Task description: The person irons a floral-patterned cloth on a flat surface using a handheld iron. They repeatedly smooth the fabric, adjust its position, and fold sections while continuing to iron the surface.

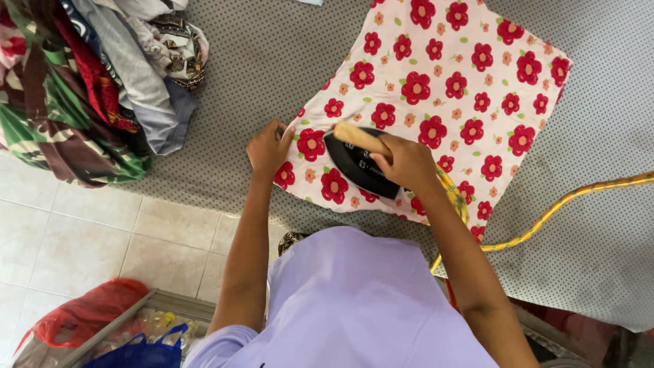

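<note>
Head view: right hand (407, 161) grips iron (360, 165).

iron (357, 167) - glossy black, wooden handle | floral cloth (463, 88) - matt (soft cotton look)

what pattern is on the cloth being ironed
Red flowers with small green leaves on pale pink cloth; shows best in the head view.
</note>
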